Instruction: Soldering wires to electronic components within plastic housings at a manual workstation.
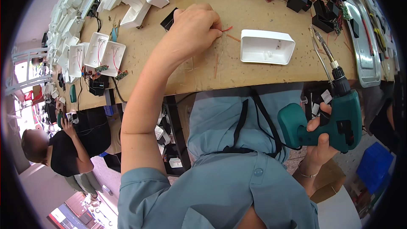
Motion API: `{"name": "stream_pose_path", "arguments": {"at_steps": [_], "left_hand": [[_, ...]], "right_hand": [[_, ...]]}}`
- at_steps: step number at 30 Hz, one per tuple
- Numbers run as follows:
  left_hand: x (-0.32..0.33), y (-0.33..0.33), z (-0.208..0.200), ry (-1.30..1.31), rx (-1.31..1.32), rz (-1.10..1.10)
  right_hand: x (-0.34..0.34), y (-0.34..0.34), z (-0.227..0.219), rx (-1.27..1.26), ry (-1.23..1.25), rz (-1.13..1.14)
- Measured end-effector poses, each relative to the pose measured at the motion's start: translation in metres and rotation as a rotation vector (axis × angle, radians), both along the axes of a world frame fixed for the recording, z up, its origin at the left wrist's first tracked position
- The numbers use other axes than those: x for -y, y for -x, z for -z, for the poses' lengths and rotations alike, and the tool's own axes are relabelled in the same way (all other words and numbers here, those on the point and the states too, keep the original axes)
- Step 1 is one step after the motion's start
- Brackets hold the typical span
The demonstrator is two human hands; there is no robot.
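The right hand [320, 144] is wrapped around the grip of a green power drill [349, 118], held in front of the desk [271, 74] edge with its bit angled up over the wood. The left hand [195, 25] is bent over the desk with its fingers curled; a red wire [227, 29] shows at the fingertips, though I cannot tell whether they pinch it. A black box [168, 19] sits partly hidden behind this hand.

To the right of the left hand stands a white box [256, 46], open side showing, with small raised fittings and a little metal piece inside. Farther left, three white housings [90, 58] lie open side by side; red wires run inside them, and green circuit boards [121, 75] lie at their lower ends. A metal tray [365, 61] at the right holds a black piece and something slim and red.
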State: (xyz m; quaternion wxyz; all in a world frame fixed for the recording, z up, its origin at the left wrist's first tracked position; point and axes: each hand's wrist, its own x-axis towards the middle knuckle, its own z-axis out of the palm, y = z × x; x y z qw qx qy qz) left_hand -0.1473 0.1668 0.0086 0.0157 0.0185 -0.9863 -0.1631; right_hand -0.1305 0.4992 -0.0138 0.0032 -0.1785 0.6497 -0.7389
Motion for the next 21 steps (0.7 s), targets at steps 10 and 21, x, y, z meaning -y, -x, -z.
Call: {"name": "stream_pose_path", "arguments": {"at_steps": [10, 21], "left_hand": [[0.014, -0.023, 0.003, -0.248, -0.343, 0.024], [-0.055, -0.041, 0.0, -0.793, -0.228, 0.177]], "right_hand": [[0.009, 0.006, 0.001, 0.068, 0.057, -0.093], [0.053, 0.023, -0.004, 0.548, 0.598, -0.637]]}}
